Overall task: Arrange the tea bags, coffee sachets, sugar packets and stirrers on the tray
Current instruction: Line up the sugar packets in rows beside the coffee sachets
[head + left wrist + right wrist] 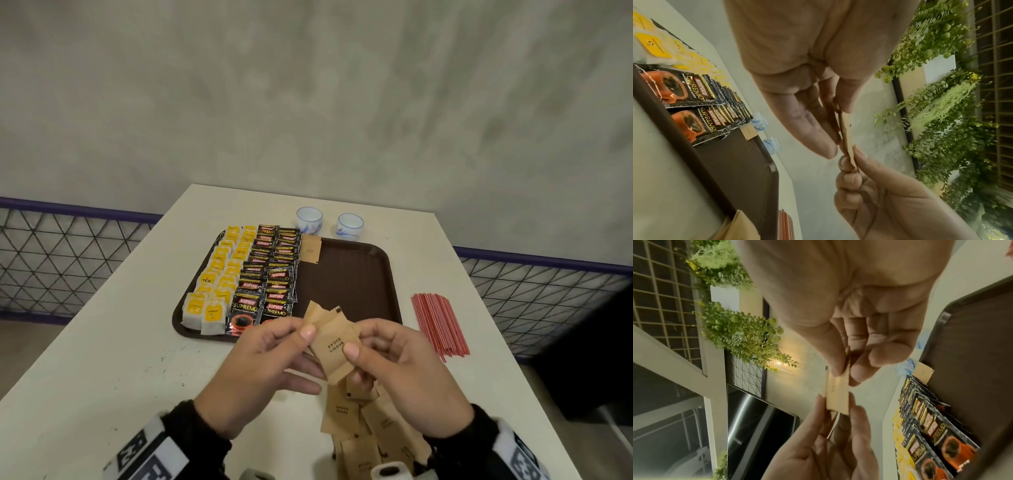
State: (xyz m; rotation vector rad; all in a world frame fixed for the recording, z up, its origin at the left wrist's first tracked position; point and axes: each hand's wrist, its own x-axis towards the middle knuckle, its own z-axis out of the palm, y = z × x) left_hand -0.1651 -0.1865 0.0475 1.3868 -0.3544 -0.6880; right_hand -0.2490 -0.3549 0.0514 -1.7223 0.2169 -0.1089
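Note:
Both hands hold a small stack of brown sugar packets (pixel 331 346) (pixel 846 138) (pixel 837 394) above the table, in front of the tray. My left hand (pixel 270 359) pinches the stack's left side with the thumb on top. My right hand (pixel 394 363) pinches its right side. The brown tray (pixel 346 284) holds rows of yellow tea bags (pixel 215 281) at its left, black coffee sachets (pixel 270 274) beside them, and one sugar packet (pixel 311 249) at the far edge. More sugar packets (pixel 363 425) lie in a pile under my right wrist. Red stirrers (pixel 440 322) lie right of the tray.
Two small blue-and-white cups (pixel 309 219) (pixel 349 226) stand behind the tray. The white table (pixel 102 342) ends in edges at left and right, with a wire-mesh railing (pixel 58 260) beyond. The tray's right half is bare.

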